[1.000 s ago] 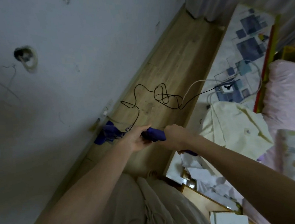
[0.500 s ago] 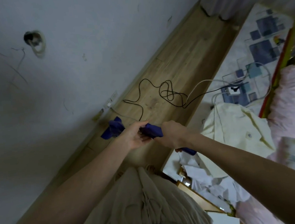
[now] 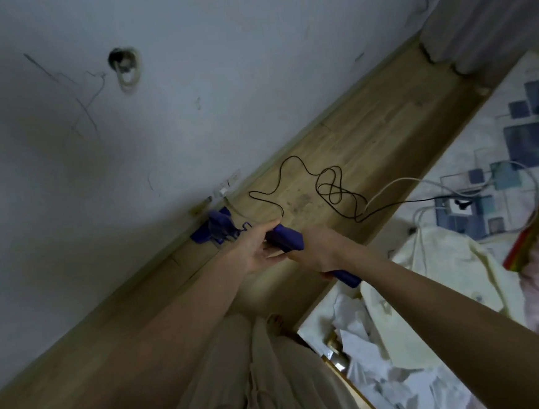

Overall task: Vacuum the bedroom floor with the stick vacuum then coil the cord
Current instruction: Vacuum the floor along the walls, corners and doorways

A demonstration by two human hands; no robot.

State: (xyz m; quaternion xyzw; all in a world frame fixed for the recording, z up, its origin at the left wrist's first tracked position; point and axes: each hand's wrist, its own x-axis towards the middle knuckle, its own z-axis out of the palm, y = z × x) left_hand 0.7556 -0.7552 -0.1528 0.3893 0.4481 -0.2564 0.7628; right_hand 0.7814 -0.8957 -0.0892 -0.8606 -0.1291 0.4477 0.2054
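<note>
Both hands grasp the purple vacuum handle [image 3: 288, 240]: right hand [image 3: 318, 249] wrapped round it, left hand [image 3: 258, 248] cupping its front end. Vacuuming appears underway. Black cord [image 3: 331, 188] lies tangled at 1 o'clock, uncoiled; next it needs gathering.

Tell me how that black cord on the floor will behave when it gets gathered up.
The black cord lies in loose overlapping loops on the wooden floor, so it is probably floppy and light. The crossed loops may snag into a knot if pulled. It looks thin, so likely to slide easily over the boards.
</note>
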